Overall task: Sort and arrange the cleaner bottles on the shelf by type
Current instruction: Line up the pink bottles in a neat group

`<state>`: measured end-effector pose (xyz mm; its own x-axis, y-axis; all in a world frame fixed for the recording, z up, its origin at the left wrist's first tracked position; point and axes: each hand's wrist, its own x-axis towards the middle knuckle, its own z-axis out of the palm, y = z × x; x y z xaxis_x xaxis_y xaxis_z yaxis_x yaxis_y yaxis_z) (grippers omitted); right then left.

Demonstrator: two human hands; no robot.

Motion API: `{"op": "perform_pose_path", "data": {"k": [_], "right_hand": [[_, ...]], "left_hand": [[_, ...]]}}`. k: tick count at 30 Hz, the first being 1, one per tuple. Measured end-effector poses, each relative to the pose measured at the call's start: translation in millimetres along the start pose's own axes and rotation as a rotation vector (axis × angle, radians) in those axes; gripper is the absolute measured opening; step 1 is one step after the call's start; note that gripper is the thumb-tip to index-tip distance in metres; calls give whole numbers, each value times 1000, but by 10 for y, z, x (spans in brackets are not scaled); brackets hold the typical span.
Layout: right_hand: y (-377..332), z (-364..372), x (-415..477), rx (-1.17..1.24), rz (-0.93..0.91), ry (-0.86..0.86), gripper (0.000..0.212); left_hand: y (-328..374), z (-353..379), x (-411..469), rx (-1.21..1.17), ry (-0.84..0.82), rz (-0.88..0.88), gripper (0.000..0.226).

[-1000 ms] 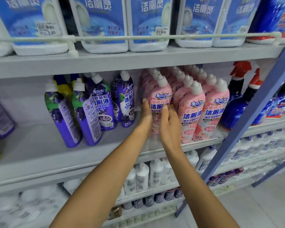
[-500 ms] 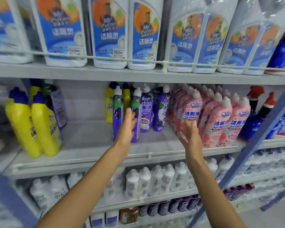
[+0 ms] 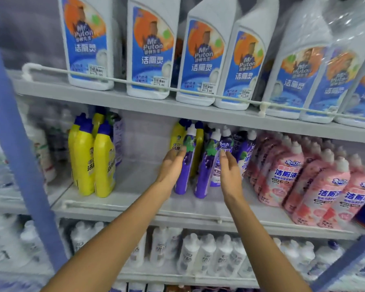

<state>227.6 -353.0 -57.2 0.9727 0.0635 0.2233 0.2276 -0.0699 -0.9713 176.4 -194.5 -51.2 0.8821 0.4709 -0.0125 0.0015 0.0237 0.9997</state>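
Note:
Several purple cleaner bottles [image 3: 204, 165] with white caps stand in the middle of the grey middle shelf [image 3: 135, 205]. My left hand [image 3: 172, 165] reaches their left side, fingers straight and touching the leftmost purple bottle [image 3: 187, 163]. On the right of the front purple bottles my right hand [image 3: 229, 171] is held with relaxed fingers, gripping nothing. Pink bottles [image 3: 287, 178] crowd the shelf to the right. Yellow bottles [image 3: 93, 163] with blue caps stand at the left, and two more yellow ones [image 3: 177, 140] behind the purple group.
Large white bottles with blue labels [image 3: 152, 55] fill the upper shelf behind a wire rail. White bottles [image 3: 200, 253] line the lower shelf. A blue upright post [image 3: 19, 144] stands at the left and another [image 3: 346, 264] at lower right. Bare shelf lies between yellow and purple groups.
Both hands left the pink bottles and moved left to the purple group. The view swung left and up, bringing the yellow bottles into sight.

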Motion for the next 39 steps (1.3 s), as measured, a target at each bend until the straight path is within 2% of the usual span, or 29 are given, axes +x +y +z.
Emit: {"op": "perform_pose_path", "data": {"k": [2, 3, 5, 6, 8, 10, 13, 19, 22, 25, 31, 38, 39], "right_hand": [[14, 119, 117, -26, -31, 4, 75], [46, 177, 169, -28, -60, 10, 73], [103, 263, 218, -46, -118, 24, 66], [148, 302, 228, -71, -150, 55, 70], [282, 311, 300, -118, -224, 93, 70], [336, 256, 362, -149, -266, 90, 60], [352, 110, 407, -177, -285, 53, 44], [356, -294, 354, -309, -336, 101, 32], [345, -404, 345, -374, -329, 139, 32], [388, -469, 405, -328, -306, 157, 43], [402, -417, 494, -242, -274, 156, 46], [310, -359, 399, -150, -199, 153, 30], [280, -355, 386, -137, -177, 167, 35]], "left_hand": [[-109, 129, 192, 39, 14, 18, 79], [-218, 190, 334, 54, 25, 23, 82], [-336, 308, 514, 98, 52, 64, 66], [-268, 323, 459, 118, 83, 89, 61], [-189, 362, 441, 151, 131, 126, 60], [-172, 374, 444, 183, 166, 132, 55], [-226, 365, 475, 174, 153, 132, 37], [-323, 637, 333, 150, 81, 194, 34], [-347, 890, 269, 134, 46, 226, 32], [-330, 1074, 259, 161, 45, 250, 24], [-247, 1118, 440, 212, -15, 224, 39], [-279, 951, 487, 92, -182, 183, 57], [-261, 921, 487, 70, -210, 174, 58]]}}
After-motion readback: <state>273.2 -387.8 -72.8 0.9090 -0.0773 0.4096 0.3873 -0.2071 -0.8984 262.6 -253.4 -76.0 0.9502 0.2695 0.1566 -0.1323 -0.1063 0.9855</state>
